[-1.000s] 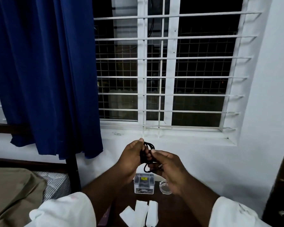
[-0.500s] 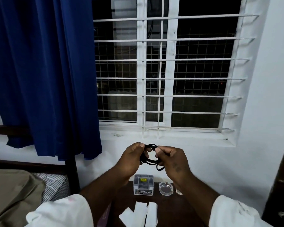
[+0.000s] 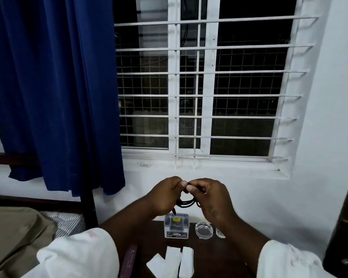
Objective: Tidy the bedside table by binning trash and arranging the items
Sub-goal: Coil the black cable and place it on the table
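While both hands are raised above the bedside table [image 3: 219, 255], a coiled black cable [image 3: 187, 203] hangs between them. Left hand [image 3: 165, 197]: fingers curled closed, thumb pressed on the top of the coil. Right hand [image 3: 211, 197]: likewise closed, thumb and forefinger pinching the same top strand, thumb tips almost touching. The loops sag below the knuckles; one loose end drops toward the plastic box [image 3: 176, 225] but whether it touches the lid cannot be told.

Landmark: the plastic box, clear and lidded, with a small yellow label on top and a printed strip along its front. It stands near the back edge of the dark wooden table, directly beneath the held cable.
- Just right of the box: a round clear glass dish [image 3: 204, 230], apart from it.
- Right of the dish, farther from the box: a small crumpled clear scrap [image 3: 220, 232], detail too small to make out.
- In front of the box, toward the person: three white paper strips [image 3: 173, 261] lying side by side, the left one angled.
- Front-left of the box: a flat pinkish object [image 3: 130, 259] at the table's left edge, partly cut off by the left sleeve [image 3: 78, 255]; identity unclear.
- Far left of the box: a bed [image 3: 18, 233] with tan cover and striped sheet.
- Above and behind the box: a white barred window [image 3: 205, 87], dark outside, blue curtain [image 3: 54, 87] drawn to its left.
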`<state>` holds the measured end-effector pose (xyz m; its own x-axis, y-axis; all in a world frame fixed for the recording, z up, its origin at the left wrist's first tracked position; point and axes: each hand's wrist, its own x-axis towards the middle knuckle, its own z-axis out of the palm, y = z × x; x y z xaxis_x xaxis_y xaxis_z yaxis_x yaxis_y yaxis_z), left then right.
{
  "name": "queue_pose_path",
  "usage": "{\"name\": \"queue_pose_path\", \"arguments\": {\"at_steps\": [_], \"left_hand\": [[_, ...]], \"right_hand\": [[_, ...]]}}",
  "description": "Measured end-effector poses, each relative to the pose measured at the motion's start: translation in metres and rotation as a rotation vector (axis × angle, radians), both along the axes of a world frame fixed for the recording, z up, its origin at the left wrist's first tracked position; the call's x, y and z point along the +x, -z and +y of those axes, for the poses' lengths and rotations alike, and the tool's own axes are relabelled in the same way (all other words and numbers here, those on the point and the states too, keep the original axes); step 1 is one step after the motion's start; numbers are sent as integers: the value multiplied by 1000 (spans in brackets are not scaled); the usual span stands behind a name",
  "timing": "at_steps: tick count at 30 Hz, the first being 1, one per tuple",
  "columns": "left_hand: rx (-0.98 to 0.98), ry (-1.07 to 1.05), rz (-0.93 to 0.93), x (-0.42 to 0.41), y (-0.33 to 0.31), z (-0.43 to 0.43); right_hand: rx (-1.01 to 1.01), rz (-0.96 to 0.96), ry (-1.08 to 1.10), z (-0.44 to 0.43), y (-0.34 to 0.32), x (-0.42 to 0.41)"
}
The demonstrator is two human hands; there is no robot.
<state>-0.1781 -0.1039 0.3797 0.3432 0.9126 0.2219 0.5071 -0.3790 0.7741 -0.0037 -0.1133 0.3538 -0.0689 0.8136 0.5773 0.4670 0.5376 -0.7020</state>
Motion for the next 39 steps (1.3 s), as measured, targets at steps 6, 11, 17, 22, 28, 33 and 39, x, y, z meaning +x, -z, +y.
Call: {"name": "queue_pose_path", "arguments": {"at_steps": [6,11,17,22,28,33,39], "left_hand": [[186,-107,116,4,10,-4],[280,-115,91,4,12,-4],[293,-147,12,3,14,-1],[261,-139,-71,9,17,-4],[274,-127,-46,14,19,-6],[295,-126,-36,14,19,-5],[281,-100,-29,13,17,-6]], "right_hand": [[-252,343,-169,-2,1,2],[-517,478,-329,-5,3,12],[-406,210,-259,1,6,22],[-212,74,142,6,8,15],[-253,673,141,9,11,1],[-336,931,26,0,8,-6],[-350,959,0,0,3,-2]]}}
